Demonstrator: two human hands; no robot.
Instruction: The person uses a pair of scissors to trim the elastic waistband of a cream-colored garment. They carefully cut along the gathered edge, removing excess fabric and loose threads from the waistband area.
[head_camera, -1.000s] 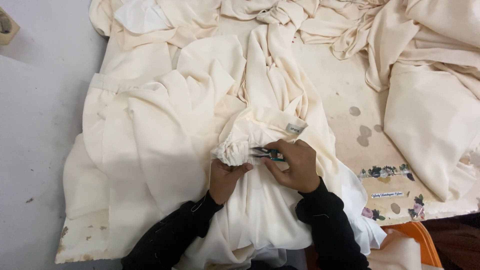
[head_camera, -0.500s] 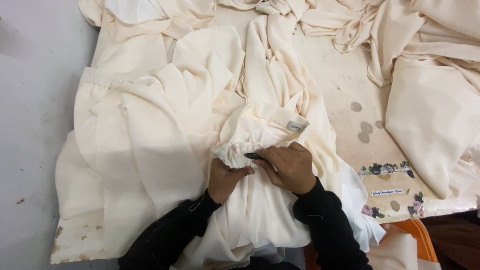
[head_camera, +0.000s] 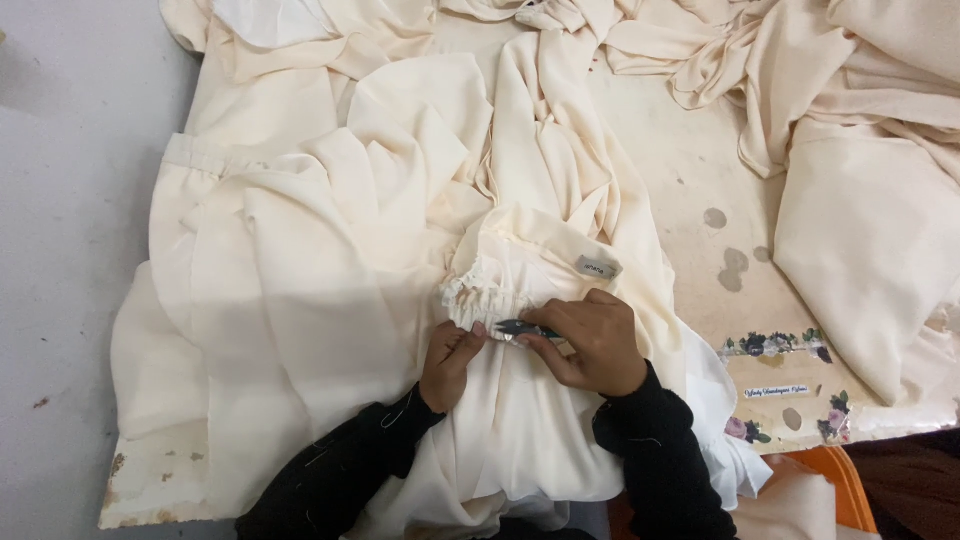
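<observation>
Both hands meet at gathered cuff (head_camera: 478, 303), right hand (head_camera: 590, 343) holding thread snips (head_camera: 520, 329)

Cream garment (head_camera: 400, 250) spread rumpled, gathered cuff (head_camera: 480, 302), small snips (head_camera: 520, 329) touching

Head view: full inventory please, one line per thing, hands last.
cream garment: 1, cream, spread over the table's left and middle
gathered cuff: 1, cream, ruffled, at the garment's middle, just above the hands
sewn label: 1, pale grey, on the garment right of the cuff
fabric pile: 1 heap, cream, top right of the table
table: 1, beige, stained, floral strip on its right near edge
orange item: 1, orange, below the table's right edge, partly hidden
floor: grey, left side
thread snips: 1, dark with green, at the cuff
left hand: black sleeve, pinching the cuff
right hand: black sleeve, holding the snips
</observation>
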